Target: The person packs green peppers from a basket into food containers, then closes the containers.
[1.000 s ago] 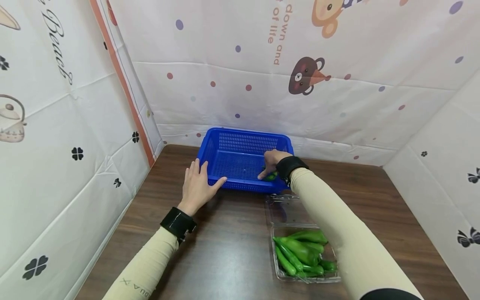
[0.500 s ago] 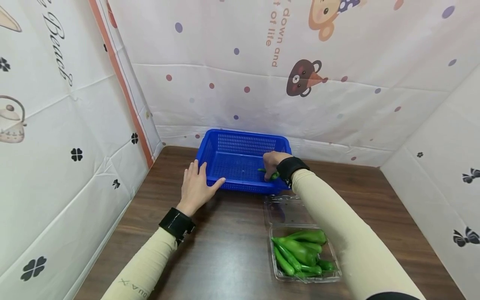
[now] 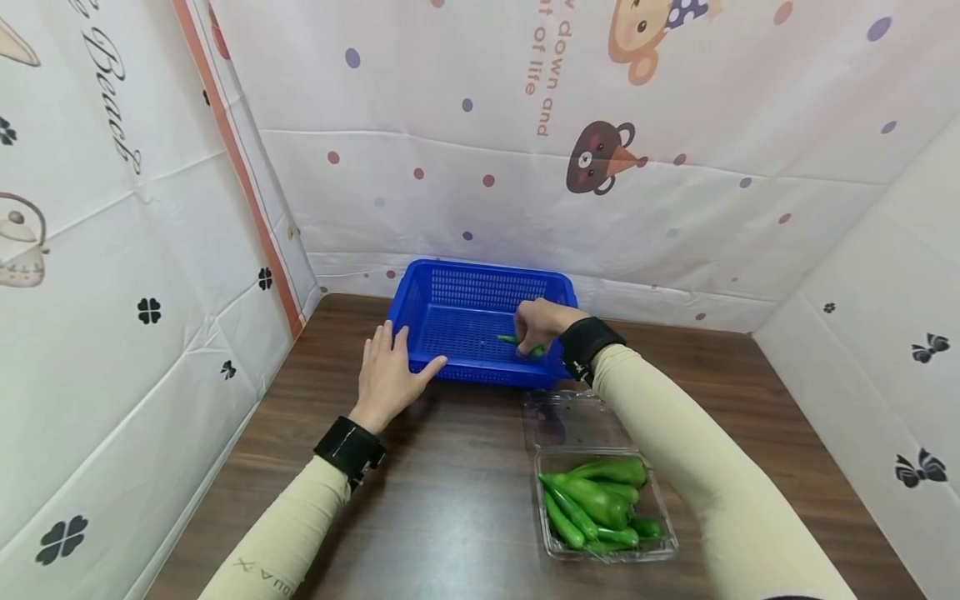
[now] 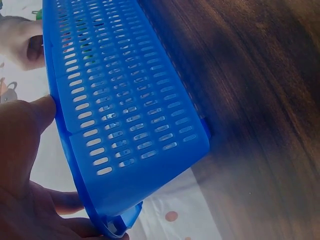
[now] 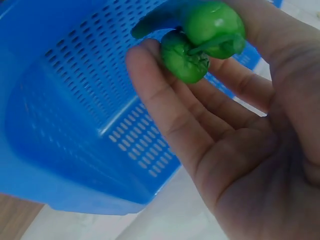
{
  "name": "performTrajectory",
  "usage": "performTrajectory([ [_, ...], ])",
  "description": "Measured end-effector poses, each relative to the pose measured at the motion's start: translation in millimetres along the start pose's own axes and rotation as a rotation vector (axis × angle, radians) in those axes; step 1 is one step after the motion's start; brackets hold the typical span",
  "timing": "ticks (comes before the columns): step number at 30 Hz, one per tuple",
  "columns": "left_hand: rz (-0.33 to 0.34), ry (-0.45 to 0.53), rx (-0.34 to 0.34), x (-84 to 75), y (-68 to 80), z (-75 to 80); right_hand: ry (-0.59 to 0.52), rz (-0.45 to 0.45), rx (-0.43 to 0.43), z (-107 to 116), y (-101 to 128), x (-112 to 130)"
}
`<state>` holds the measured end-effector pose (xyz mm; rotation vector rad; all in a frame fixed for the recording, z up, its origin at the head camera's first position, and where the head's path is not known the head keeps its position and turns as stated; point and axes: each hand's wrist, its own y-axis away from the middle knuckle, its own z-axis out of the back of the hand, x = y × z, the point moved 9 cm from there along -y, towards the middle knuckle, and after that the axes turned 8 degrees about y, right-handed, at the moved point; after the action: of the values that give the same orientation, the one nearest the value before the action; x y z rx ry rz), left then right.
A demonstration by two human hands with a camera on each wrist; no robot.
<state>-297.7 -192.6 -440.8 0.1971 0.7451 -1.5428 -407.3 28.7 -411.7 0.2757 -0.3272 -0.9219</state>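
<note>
My right hand (image 3: pixel 540 321) is inside the blue plastic basket (image 3: pixel 480 365), near its right end. It holds green peppers (image 5: pixel 212 30); two rounded stem ends show beside the fingers in the right wrist view, and one thin tip points left in the head view. At the basket's front left corner rests my left hand (image 3: pixel 390 375), fingers spread along the left side and thumb at the front rim. The left wrist view has that thumb (image 4: pixel 42 112) against the rim, above the slotted wall.
In front of the basket's right end, a clear plastic clamshell (image 3: pixel 573 421) lies with its lid folded back. Several green peppers (image 3: pixel 596 500) fill its tray, beside my right forearm. Printed white sheets (image 3: pixel 450 200) enclose the brown wooden table (image 3: pixel 442 500).
My right hand has shifted slightly left inside the basket, and more of the held peppers shows. My left hand stays at the corner. The head view has turned a little.
</note>
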Motion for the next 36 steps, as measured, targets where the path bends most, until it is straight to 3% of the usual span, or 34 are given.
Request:
performTrajectory([
  [7,0.003,0.011,-0.004,0.9,0.1,-0.9,0.052,0.078,-0.091,11.0,13.0,7.4],
  [14,-0.018,0.022,-0.023,-3.2,3.2,-1.1,0.003,0.16,-0.169,12.7,32.1,14.0],
  [23,-0.105,0.045,-0.047,-25.8,11.9,1.6,-0.036,0.275,-0.261,17.3,62.7,23.6],
  [36,-0.215,0.115,-0.022,-60.5,37.4,-3.3,-0.08,0.353,-0.337,9.9,105.4,26.0],
])
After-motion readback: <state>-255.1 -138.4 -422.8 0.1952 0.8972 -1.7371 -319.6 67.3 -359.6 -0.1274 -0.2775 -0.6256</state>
